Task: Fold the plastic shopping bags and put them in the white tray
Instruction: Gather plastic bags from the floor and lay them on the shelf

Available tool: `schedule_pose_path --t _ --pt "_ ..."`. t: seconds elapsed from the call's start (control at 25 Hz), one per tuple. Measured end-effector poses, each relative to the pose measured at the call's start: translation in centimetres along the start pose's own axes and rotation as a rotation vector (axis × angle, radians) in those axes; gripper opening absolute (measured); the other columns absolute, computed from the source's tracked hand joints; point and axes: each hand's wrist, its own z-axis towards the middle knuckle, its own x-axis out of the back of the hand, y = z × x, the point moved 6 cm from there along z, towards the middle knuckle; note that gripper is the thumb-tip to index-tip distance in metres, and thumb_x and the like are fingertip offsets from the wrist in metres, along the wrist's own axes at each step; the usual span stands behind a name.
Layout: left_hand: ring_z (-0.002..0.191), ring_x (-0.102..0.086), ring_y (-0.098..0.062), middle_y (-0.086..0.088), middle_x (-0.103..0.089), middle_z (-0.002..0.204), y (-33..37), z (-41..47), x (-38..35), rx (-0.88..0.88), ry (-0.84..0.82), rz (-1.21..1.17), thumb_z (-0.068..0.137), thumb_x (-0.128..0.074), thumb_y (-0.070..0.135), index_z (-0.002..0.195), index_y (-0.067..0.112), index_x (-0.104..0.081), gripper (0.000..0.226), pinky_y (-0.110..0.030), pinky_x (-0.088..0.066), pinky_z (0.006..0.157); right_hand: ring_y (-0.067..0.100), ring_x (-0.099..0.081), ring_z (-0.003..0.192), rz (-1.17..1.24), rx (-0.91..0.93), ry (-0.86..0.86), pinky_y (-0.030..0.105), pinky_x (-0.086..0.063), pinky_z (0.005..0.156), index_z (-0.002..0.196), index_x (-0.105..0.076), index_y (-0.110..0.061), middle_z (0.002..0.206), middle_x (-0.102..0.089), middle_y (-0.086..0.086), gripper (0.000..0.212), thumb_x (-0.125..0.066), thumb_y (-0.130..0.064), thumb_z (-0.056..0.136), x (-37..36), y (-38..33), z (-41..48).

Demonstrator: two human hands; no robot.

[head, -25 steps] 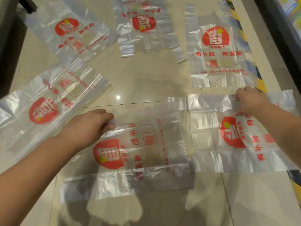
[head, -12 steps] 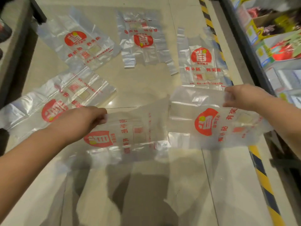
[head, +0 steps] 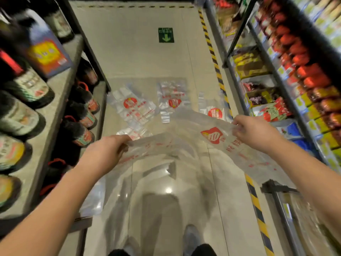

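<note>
Our left hand [head: 105, 154] and right hand [head: 254, 132] pinched clear red-printed plastic bags [head: 212, 135]; the slick film risked slipping our grip

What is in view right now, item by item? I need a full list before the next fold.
Left-held bag: one, clear with red print, lifted over the aisle floor.
Right-held bag: one, clear with red logo, lifted beside the first.
Floor bags: four, clear with red logos, flat on the floor ahead; one mostly hidden.
Floor sign: one, green with arrow, far down the aisle.
Hazard tape: yellow-black, along the right shelving.
Bottles: many, dark, left shelves.
Packaged goods: many, mostly red and yellow, right shelves.
White tray: not in view.
Left hand: grips the left-held bag's edge.
Right hand: pinches the right-held bag's edge.
</note>
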Motion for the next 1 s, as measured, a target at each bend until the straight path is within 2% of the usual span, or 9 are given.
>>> schedule_pose_path --t 0.08,0.2,0.32,0.4,0.48,0.64,0.76,0.88,1.0 --pt "0.09 -0.066 -0.017 0.017 -0.063 0.085 2.0 -3.7 9.4 0.009 0.017 0.043 0.095 -0.056 0.024 0.108 0.036 -0.062 0.018 -0.031 -0.047 0.063 0.035 -0.063 0.093 -0.006 0.021 0.027 0.038 -0.05 0.068 0.103 -0.064 -0.02 0.093 -0.07 0.011 0.013 -0.059 -0.025 0.093 8.8 -3.4 -3.9" --pt "0.095 -0.068 -0.016 0.017 -0.069 0.096 5.1 -8.2 20.8 -0.071 0.017 0.075 0.094 -0.059 0.032 0.108 0.04 -0.062 0.016 -0.032 -0.052 0.069 0.033 -0.063 0.092 -0.069 0.068 0.049 0.035 -0.046 0.062 0.099 -0.061 -0.025 0.091 -0.069 0.006 0.012 -0.054 -0.034 0.098 20.4 -7.5 -8.8" --pt "0.101 -0.066 -0.017 0.014 -0.069 0.108 8.3 -11.9 28.2 -0.181 -0.003 0.128 0.097 -0.054 0.032 0.113 0.04 -0.057 0.018 -0.037 -0.055 0.077 0.031 -0.063 0.092 -0.114 0.14 0.096 0.038 -0.051 0.064 0.096 -0.059 -0.027 0.091 -0.069 0.004 0.011 -0.05 -0.032 0.099 28.1 -10.7 -12.7" --pt "0.113 -0.061 -0.016 0.011 -0.064 0.122 10.6 -14.1 31.2 -0.269 0.021 0.197 0.098 -0.05 0.024 0.124 0.036 -0.056 0.029 -0.036 -0.052 0.085 0.029 -0.064 0.095 -0.138 0.178 0.112 0.039 -0.054 0.069 0.105 -0.06 -0.027 0.098 -0.07 0.002 0.014 -0.049 -0.027 0.098 31.3 -12.7 -15.1" --pt "0.118 -0.057 -0.014 0.012 -0.059 0.129 12.5 -15.7 32.8 -0.351 0.065 0.213 0.1 -0.048 0.02 0.131 0.033 -0.053 0.035 -0.033 -0.05 0.087 0.026 -0.064 0.097 -0.155 0.219 0.121 0.039 -0.056 0.072 0.117 -0.061 -0.028 0.105 -0.07 0.002 0.025 -0.047 -0.024 0.096 33.2 -14.5 -16.6" --pt "0.108 -0.06 -0.014 0.012 -0.063 0.115 14.6 -17.2 34.9 -0.431 0.144 0.21 0.1 -0.051 0.023 0.125 0.035 -0.055 0.028 -0.033 -0.049 0.078 0.022 -0.064 0.102 -0.171 0.316 0.128 0.04 -0.057 0.079 0.125 -0.058 -0.032 0.114 -0.069 -0.005 0.031 -0.048 -0.024 0.097 34.9 -17.7 -18.3" --pt "0.097 -0.064 -0.017 0.014 -0.063 0.098 15.4 -18.0 36.0 -0.467 0.26 0.183 0.099 -0.054 0.031 0.114 0.032 -0.058 0.016 -0.031 -0.045 0.069 0.019 -0.064 0.096 -0.161 0.383 0.166 0.039 -0.057 0.075 0.116 -0.059 -0.032 0.104 -0.069 -0.007 0.02 -0.05 -0.028 0.099 35.5 -19.6 -18.8" --pt "0.095 -0.064 -0.016 0.012 -0.067 0.098 15.7 -18.6 36.6 -0.46 0.31 0.162 0.099 -0.054 0.035 0.11 0.03 -0.058 0.013 -0.03 -0.043 0.065 0.016 -0.064 0.089 -0.141 0.423 0.188 0.034 -0.055 0.069 0.106 -0.061 -0.032 0.096 -0.07 -0.008 0.011 -0.057 -0.031 0.096 35.5 -21.3 -19.1" --pt "0.093 -0.063 -0.01 0.016 -0.067 0.097 14.8 -19.6 36.5 -0.437 0.31 0.155 0.098 -0.055 0.035 0.107 0.032 -0.058 0.01 -0.029 -0.046 0.066 0.016 -0.065 0.088 -0.144 0.447 0.191 0.034 -0.054 0.068 0.101 -0.062 -0.034 0.093 -0.07 -0.011 0.008 -0.057 -0.032 0.095 34.9 -22.9 -19.1"
